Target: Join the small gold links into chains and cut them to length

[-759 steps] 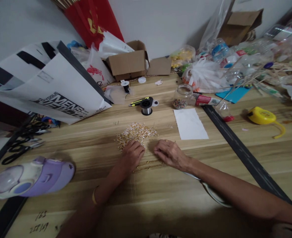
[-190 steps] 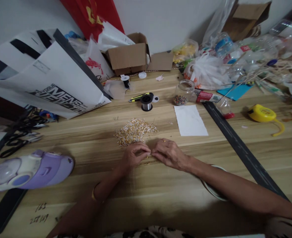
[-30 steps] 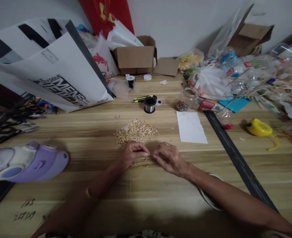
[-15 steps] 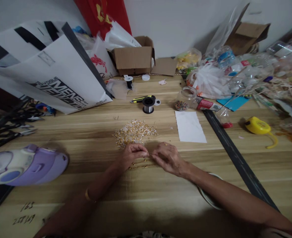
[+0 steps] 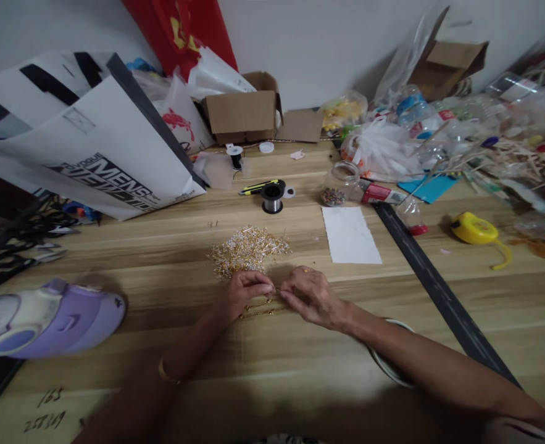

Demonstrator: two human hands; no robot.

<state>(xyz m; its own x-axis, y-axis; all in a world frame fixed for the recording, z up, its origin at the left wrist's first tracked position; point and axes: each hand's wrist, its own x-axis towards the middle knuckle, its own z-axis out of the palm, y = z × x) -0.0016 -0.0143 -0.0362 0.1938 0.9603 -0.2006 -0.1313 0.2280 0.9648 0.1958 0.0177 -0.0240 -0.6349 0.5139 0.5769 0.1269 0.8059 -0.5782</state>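
Observation:
Both my hands meet over the table, each with thumb and fingers pinched. My left hand (image 5: 249,293) and my right hand (image 5: 313,297) almost touch at the fingertips, with a tiny gold-coloured bit between them that looks like part of a gold chain. Strands of the gold chain (image 5: 257,312) lie on the wood just below, running under my right hand. Fine detail at the fingertips is too small to make out. Directly beyond my left hand spreads a pile of small gold and silver pieces (image 5: 247,248).
Past the pile stand a wire spool (image 5: 272,200), a cutter knife (image 5: 256,187) and a bead jar (image 5: 339,185). White paper (image 5: 350,234) and a yellow tape measure (image 5: 474,229) lie right. Scissors (image 5: 17,262), a purple-and-white device (image 5: 68,317) and a large paper bag (image 5: 115,148) are left.
My fingertips have come slightly closer together, still pinched at the same spot over the chain. The whole view has shifted a little with my head.

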